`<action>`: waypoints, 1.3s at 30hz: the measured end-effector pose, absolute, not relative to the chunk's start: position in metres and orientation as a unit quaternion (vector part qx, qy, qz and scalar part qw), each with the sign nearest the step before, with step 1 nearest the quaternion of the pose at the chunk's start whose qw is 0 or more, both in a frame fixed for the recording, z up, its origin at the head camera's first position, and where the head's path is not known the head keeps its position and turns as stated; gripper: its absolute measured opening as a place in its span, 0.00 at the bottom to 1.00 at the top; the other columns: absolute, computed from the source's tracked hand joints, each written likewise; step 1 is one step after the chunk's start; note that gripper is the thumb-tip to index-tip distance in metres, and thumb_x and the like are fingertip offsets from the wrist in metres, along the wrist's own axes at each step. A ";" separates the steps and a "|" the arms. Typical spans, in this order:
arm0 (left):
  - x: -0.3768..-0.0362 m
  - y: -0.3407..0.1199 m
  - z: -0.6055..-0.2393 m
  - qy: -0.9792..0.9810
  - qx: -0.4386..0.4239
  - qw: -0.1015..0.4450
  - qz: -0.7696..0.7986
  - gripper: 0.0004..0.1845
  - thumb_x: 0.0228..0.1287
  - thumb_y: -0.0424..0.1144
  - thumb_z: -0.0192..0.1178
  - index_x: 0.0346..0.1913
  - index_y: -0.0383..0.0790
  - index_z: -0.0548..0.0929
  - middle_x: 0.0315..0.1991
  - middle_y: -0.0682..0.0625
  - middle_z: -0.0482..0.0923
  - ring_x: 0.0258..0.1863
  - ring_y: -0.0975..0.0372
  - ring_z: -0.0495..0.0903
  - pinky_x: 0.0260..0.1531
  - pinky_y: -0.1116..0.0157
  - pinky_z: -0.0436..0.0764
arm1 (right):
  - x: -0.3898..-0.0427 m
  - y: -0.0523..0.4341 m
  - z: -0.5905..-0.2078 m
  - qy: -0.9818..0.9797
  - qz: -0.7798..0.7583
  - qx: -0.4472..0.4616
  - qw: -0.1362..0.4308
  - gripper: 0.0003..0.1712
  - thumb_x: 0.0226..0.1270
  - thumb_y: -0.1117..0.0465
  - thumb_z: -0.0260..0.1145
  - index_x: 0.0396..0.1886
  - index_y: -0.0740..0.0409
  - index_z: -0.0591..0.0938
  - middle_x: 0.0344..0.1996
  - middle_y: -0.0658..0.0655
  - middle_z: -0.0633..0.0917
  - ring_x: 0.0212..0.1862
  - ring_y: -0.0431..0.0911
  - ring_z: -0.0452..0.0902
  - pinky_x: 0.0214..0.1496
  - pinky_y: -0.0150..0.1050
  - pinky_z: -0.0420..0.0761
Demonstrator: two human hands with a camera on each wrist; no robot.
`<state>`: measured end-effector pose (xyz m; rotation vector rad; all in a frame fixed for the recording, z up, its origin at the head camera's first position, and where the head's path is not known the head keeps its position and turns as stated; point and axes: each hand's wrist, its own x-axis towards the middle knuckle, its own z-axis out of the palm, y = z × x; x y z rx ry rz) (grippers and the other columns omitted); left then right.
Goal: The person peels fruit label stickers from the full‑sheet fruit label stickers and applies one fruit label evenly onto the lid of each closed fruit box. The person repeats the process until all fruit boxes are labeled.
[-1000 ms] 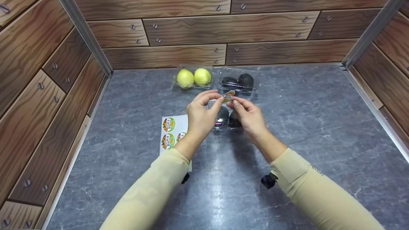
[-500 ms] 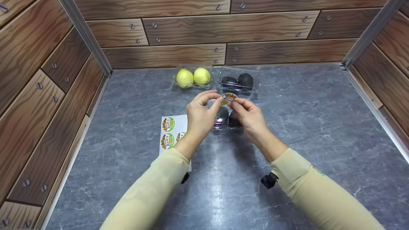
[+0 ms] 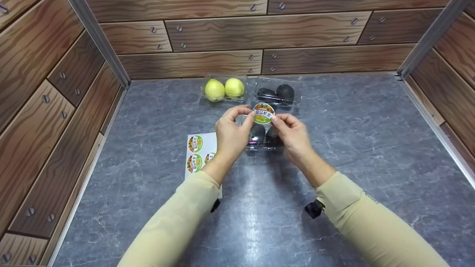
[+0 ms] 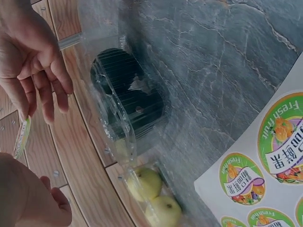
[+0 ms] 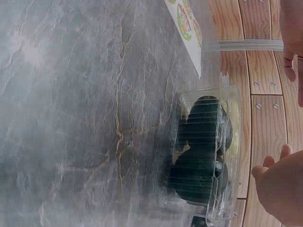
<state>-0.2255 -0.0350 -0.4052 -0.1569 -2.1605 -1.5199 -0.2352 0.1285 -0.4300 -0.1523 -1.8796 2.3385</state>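
Observation:
Between both hands, a round fruit-label sticker is held up, its colourful printed face toward the head camera. My left hand pinches its left edge with thumb and forefinger; my right hand pinches its lower right edge. Seen from the left wrist, the sticker is nearly edge-on. Below the hands stands a clear plastic box with dark, avocado-like fruits inside, partly hidden by the hands in the head view. Left of it lies a white sheet of matching stickers, partly covered by my left forearm.
Farther back are two more clear boxes: one with two yellow-green fruits, the other with two dark fruits. Wood-patterned walls enclose the grey marbled tabletop at the back and sides.
The sticker has turned from a steep slant to facing the head camera. Both hands stay at nearly the same place, the right one shifting slightly. Boxes and sheet have not moved.

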 end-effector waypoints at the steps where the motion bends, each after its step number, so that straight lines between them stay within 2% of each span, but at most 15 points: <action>1: -0.226 -0.035 -0.406 -0.794 -0.056 0.249 -0.551 0.04 0.68 0.37 0.73 0.36 0.40 0.91 0.51 0.49 0.90 0.55 0.58 0.87 0.60 0.62 0.80 | -0.235 0.129 -0.430 -0.635 0.767 -0.047 0.077 0.09 0.75 0.70 0.68 0.32 0.57 0.87 0.27 0.47 0.82 0.31 0.38 0.73 0.33 0.28 0.73; 7: -0.232 -0.033 -0.417 -0.817 -0.061 0.277 -0.501 0.07 0.66 0.39 0.74 0.31 0.40 0.89 0.54 0.45 0.88 0.56 0.52 0.87 0.62 0.57 0.79 | -0.238 0.136 -0.431 -0.711 0.690 -0.013 0.138 0.04 0.73 0.69 0.68 0.36 0.66 0.87 0.31 0.50 0.85 0.36 0.39 0.76 0.41 0.30 0.75; 12: -0.237 -0.029 -0.428 -0.839 -0.072 0.297 -0.451 0.09 0.66 0.40 0.73 0.30 0.41 0.87 0.58 0.44 0.87 0.58 0.52 0.86 0.58 0.47 0.76 | -0.240 0.143 -0.434 -0.767 0.615 0.011 0.183 0.07 0.72 0.67 0.69 0.38 0.70 0.86 0.44 0.62 0.89 0.52 0.47 0.82 0.63 0.39 0.75; 15: -0.239 -0.026 -0.432 -0.849 -0.067 0.292 -0.434 0.10 0.67 0.41 0.73 0.30 0.41 0.87 0.61 0.45 0.85 0.60 0.54 0.84 0.57 0.46 0.74 | -0.240 0.145 -0.435 -0.793 0.573 0.017 0.204 0.09 0.72 0.65 0.70 0.36 0.70 0.86 0.52 0.66 0.88 0.61 0.55 0.81 0.72 0.47 0.71; 25: -0.247 -0.016 -0.442 -0.869 -0.034 0.285 -0.403 0.10 0.65 0.42 0.73 0.28 0.42 0.88 0.66 0.42 0.81 0.62 0.51 0.83 0.56 0.49 0.74 | -0.247 0.147 -0.444 -0.847 0.473 0.021 0.240 0.09 0.69 0.63 0.72 0.33 0.66 0.87 0.59 0.68 0.85 0.66 0.63 0.76 0.74 0.58 0.66; 34: -0.250 -0.013 -0.450 -0.879 -0.025 0.264 -0.396 0.10 0.66 0.42 0.72 0.29 0.42 0.89 0.67 0.41 0.79 0.70 0.52 0.76 0.62 0.45 0.71 | -0.254 0.145 -0.455 -0.863 0.439 0.016 0.249 0.11 0.70 0.61 0.73 0.32 0.67 0.86 0.61 0.70 0.83 0.67 0.64 0.75 0.74 0.55 0.68; 39: -0.253 -0.012 -0.453 -0.884 -0.013 0.249 -0.395 0.09 0.66 0.42 0.72 0.29 0.42 0.89 0.68 0.41 0.79 0.69 0.51 0.77 0.64 0.46 0.70 | -0.257 0.144 -0.457 -0.865 0.441 0.011 0.242 0.11 0.69 0.62 0.73 0.31 0.67 0.86 0.62 0.70 0.83 0.68 0.65 0.74 0.76 0.55 0.66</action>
